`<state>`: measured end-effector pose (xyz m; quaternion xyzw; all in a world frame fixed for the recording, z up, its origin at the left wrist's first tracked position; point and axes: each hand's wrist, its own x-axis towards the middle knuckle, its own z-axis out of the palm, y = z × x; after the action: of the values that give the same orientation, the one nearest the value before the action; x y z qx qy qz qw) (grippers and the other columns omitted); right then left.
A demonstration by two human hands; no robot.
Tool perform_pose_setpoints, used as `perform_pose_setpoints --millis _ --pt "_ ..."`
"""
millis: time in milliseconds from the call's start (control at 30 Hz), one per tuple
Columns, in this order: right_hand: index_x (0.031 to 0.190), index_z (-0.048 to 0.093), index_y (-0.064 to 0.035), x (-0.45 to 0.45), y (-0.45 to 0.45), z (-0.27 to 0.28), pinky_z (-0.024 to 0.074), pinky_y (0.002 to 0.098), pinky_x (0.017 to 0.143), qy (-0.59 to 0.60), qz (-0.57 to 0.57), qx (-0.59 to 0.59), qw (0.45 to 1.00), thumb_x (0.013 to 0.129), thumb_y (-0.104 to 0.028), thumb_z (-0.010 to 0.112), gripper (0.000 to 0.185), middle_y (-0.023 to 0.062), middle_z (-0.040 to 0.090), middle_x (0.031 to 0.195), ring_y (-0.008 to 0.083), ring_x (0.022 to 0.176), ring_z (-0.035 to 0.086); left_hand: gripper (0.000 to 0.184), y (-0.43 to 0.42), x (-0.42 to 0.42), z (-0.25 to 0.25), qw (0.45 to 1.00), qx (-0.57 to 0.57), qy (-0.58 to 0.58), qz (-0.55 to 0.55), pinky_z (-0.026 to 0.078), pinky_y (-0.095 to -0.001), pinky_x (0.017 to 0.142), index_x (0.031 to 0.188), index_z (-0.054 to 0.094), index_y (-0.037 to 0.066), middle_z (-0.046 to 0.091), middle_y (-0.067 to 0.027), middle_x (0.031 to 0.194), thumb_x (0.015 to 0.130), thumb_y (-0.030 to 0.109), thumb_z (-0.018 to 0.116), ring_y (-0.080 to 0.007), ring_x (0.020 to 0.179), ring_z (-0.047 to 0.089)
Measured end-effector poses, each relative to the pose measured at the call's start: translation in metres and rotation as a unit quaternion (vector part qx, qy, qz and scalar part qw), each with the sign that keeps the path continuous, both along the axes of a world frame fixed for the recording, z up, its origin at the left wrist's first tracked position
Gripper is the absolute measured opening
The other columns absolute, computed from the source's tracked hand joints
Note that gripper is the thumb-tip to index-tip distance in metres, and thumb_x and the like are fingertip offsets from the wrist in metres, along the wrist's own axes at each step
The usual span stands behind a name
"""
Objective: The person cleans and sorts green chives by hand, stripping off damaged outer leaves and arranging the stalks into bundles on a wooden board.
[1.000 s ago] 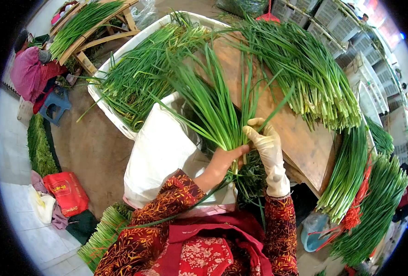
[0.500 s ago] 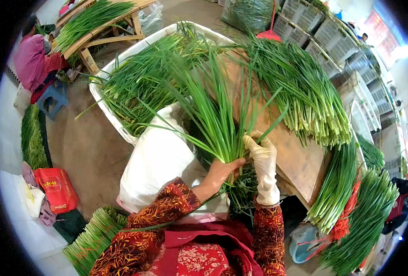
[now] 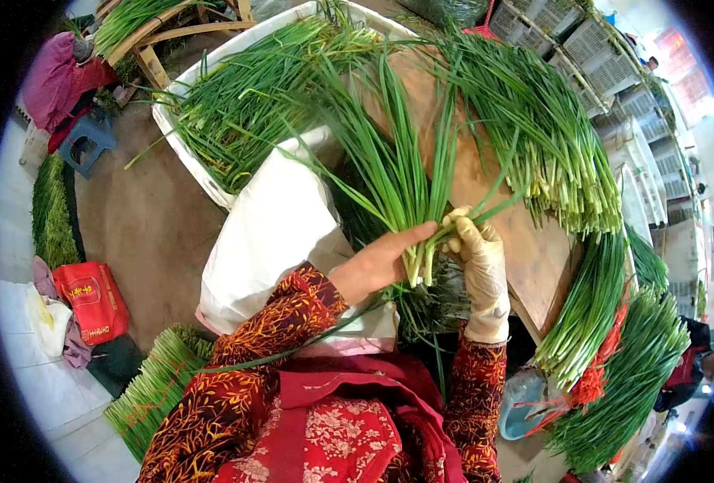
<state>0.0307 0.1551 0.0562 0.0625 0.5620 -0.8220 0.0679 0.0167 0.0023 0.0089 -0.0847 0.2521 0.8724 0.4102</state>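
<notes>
A small bunch of garlic chives fans upward in front of me, its pale stem ends pointing down. My bare left hand is closed around the bunch just above those ends, thumb across the front. Touching its right side is my right hand, in a cream glove, with the fingers pinched on a few blades that stick out to the right. A wooden board lies under and beyond the right hand. On it rests a large pile of garlic chives, stems toward me.
A white tub of loose chives stands ahead left; white sheeting covers my lap. Tied chive bundles with red string lie at right, another bundle at lower left. A person sits far left. Crates stack back right.
My left hand has shifted slightly up, and the stem ends now show below it. The right hand has moved slightly right, and its fingers now pinch stray blades. The view has tilted down a little.
</notes>
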Motion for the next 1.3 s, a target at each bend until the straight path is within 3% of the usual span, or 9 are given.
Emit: perform_pose_setpoints --millis 333,600,667,700,867,1067,1167,1200,1300 --pt "0.092 0.062 0.002 0.033 -0.008 0.018 0.047 0.0309 0.081 0.276 0.016 0.217 0.936 0.079 -0.005 0.061 0.014 0.015 0.06 0.101 0.024 0.092 0.058 0.036 -0.02 -0.02 0.025 0.994 -0.054 0.062 0.068 0.049 -0.0249 0.057 0.105 0.059 0.009 0.059 0.0022 0.084 0.077 0.029 0.068 -0.0085 0.074 0.056" --pt "0.087 0.063 -0.0042 0.091 0.016 0.005 0.0478 0.031 0.075 0.114 0.145 0.275 0.944 0.081 -0.017 0.059 0.015 0.0102 0.064 0.086 0.02 0.083 0.061 0.032 -0.067 -0.062 0.049 0.949 -0.085 0.135 0.272 0.043 -0.0234 0.047 0.1 0.059 0.005 0.055 0.0008 0.081 0.078 0.026 0.066 -0.0066 0.068 0.05" --pt "0.096 0.062 -0.0073 0.101 0.029 -0.027 0.0477 0.032 0.075 -0.099 0.299 0.474 0.822 0.082 -0.02 0.058 0.019 0.0121 0.063 0.09 0.0227 0.081 0.061 0.03 -0.071 -0.062 0.057 0.946 -0.096 0.154 0.268 0.042 -0.0237 0.047 0.101 0.058 0.005 0.055 -0.0008 0.083 0.081 0.026 0.064 -0.0067 0.068 0.048" --pt "0.104 0.058 -0.0107 0.111 0.038 -0.056 0.0469 0.0327 0.074 -0.026 0.353 0.713 0.605 0.082 -0.026 0.058 0.027 0.0097 0.063 0.088 0.0243 0.08 0.06 0.031 -0.069 -0.057 0.064 0.946 -0.114 0.154 0.261 0.042 -0.0237 0.047 0.102 0.057 0.005 0.055 -0.0014 0.084 0.081 0.026 0.063 -0.0066 0.068 0.048" --pt "0.109 0.054 -0.0111 0.056 0.02 0.031 0.0479 0.0334 0.071 0.042 0.07 0.504 0.86 0.082 -0.033 0.057 0.035 0.0115 0.064 0.088 0.0274 0.081 0.062 0.025 -0.035 -0.034 0.062 0.969 -0.08 0.149 0.179 0.045 -0.0245 0.049 0.103 0.053 0.008 0.058 -0.0039 0.09 0.083 0.021 0.06 -0.0072 0.066 0.049" --pt "0.098 0.061 -0.0095 0.014 0.001 0.044 0.0477 0.0331 0.066 0.097 0.076 0.589 0.799 0.081 -0.027 0.059 0.024 0.0143 0.062 0.079 0.0257 0.072 0.062 0.026 0.012 -0.03 0.017 0.988 0.007 0.078 0.136 0.05 -0.0393 0.077 0.105 0.051 0.009 0.058 -0.0042 0.091 0.085 0.024 0.057 -0.0202 0.085 0.058" --pt "0.097 0.061 -0.0069 -0.006 0.027 0.062 0.0474 0.0259 0.07 0.238 -0.086 0.518 0.817 0.08 -0.006 0.06 0.017 0.0063 0.062 0.075 0.0148 0.071 0.058 0.025 0.018 -0.034 -0.002 0.992 0.042 0.032 0.114 0.049 -0.0376 0.074 0.107 0.048 0.009 0.055 -0.0017 0.086 0.086 0.022 0.055 -0.0162 0.078 0.056" --pt "0.098 0.062 -0.0091 -0.012 0.041 0.072 0.0495 0.0247 0.067 0.123 -0.144 0.261 0.946 0.078 -0.003 0.061 0.021 0.0075 0.063 0.077 0.0158 0.071 0.06 0.023 0.019 -0.034 -0.002 0.992 0.071 0.006 0.106 0.048 -0.0341 0.068 0.106 0.048 0.01 0.051 0.0005 0.081 0.087 0.021 0.053 -0.013 0.071 0.053" --pt "0.091 0.06 -0.008 -0.042 0.082 0.109 0.0476 0.0268 0.056 0.23 -0.253 0.743 0.575 0.079 -0.024 0.062 0.02 0.0057 0.063 0.076 0.0171 0.066 0.06 0.02 0.02 -0.034 0.004 0.987 0.137 0.01 0.088 0.044 -0.0303 0.062 0.104 0.048 0.011 0.046 0.0027 0.077 0.087 0.02 0.054 -0.0105 0.065 0.047"
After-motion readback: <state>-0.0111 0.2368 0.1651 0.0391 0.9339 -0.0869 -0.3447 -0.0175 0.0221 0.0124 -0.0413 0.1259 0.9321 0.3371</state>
